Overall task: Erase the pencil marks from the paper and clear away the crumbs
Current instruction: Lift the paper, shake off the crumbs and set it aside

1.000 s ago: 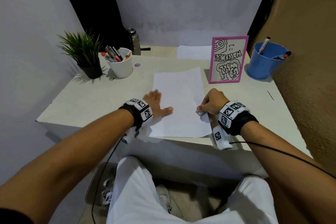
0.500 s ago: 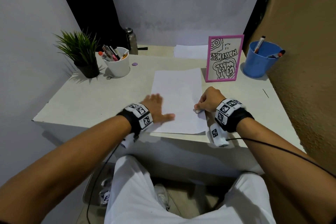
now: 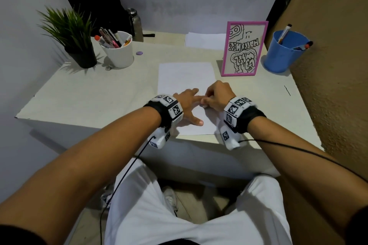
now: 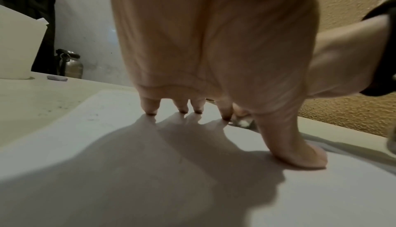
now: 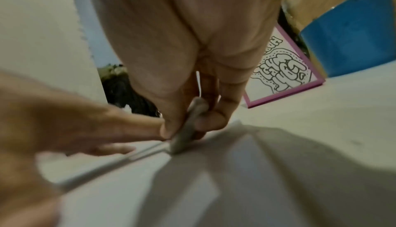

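Observation:
A white sheet of paper (image 3: 185, 77) lies on the pale desk (image 3: 95, 95) in front of me, its pencil marks very faint. My left hand (image 3: 188, 105) lies flat on the sheet's near half, fingers spread and straight, pressing it down (image 4: 214, 112). My right hand (image 3: 216, 96) sits just to its right and pinches a small grey-white eraser (image 5: 188, 130) between thumb and fingers, its lower end touching the paper. The eraser (image 4: 243, 122) also peeks out beyond my left index finger. Tiny dark crumbs (image 4: 94, 114) dot the paper's left side.
A potted plant (image 3: 73, 40) and a white pen cup (image 3: 118, 49) stand at the back left, with a metal bottle (image 3: 135, 24) behind them. A pink-framed drawing (image 3: 244, 47) and a blue cup (image 3: 283, 51) stand at the back right. More paper (image 3: 205, 40) lies at the back.
My left hand slid right from the sheet's left edge onto its middle. My right hand with the eraser moved left and slightly forward, so both hands now nearly touch.

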A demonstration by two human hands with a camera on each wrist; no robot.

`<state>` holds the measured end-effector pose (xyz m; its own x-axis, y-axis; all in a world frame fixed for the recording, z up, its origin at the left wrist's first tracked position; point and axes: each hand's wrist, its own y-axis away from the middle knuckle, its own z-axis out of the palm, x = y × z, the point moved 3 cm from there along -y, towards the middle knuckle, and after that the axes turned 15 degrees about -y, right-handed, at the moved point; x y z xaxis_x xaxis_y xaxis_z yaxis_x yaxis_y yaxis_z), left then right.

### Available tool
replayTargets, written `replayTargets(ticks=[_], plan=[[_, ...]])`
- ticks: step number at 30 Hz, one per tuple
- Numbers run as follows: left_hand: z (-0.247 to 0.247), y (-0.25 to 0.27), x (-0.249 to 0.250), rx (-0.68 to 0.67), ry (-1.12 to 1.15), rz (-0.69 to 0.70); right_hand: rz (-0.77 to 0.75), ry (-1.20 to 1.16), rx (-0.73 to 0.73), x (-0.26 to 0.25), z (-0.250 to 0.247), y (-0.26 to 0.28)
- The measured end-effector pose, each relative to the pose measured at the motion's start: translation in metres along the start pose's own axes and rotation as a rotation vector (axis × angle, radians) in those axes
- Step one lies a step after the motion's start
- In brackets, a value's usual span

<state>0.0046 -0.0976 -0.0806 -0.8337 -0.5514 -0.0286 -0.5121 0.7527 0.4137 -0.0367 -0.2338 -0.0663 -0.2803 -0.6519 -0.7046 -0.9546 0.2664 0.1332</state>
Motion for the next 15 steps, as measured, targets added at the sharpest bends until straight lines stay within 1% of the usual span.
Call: replayTargets(ticks=[3,6,7,10,11,13,14,15], plan=[[0.002,-0.006,-0.001,-0.013,-0.027,-0.007,0.036,0.000,0.013,0.007,0.002,-0.002],[0.007,-0.011,-0.003,-0.021,-0.058,-0.007,0.043,0.037,-0.082,0.007,0.006,0.000],[0.007,-0.012,-0.003,-0.021,-0.067,-0.006,0.042,0.042,-0.073,0.006,0.004,-0.002],[0.008,-0.015,-0.004,-0.024,-0.091,0.006,0.049,0.047,0.023,0.005,-0.002,-0.008],[0.010,-0.016,-0.005,-0.028,-0.095,0.008,0.050,0.060,-0.003,0.004,-0.001,-0.007],[0.013,-0.018,-0.008,-0.023,-0.092,0.004,0.053,0.091,-0.123,0.001,0.004,-0.003],[0.014,-0.018,-0.008,-0.020,-0.090,0.002,0.052,0.097,-0.147,0.000,0.004,0.000],[0.015,-0.019,-0.007,-0.022,-0.092,0.006,0.058,0.087,-0.132,0.001,0.003,0.000]])
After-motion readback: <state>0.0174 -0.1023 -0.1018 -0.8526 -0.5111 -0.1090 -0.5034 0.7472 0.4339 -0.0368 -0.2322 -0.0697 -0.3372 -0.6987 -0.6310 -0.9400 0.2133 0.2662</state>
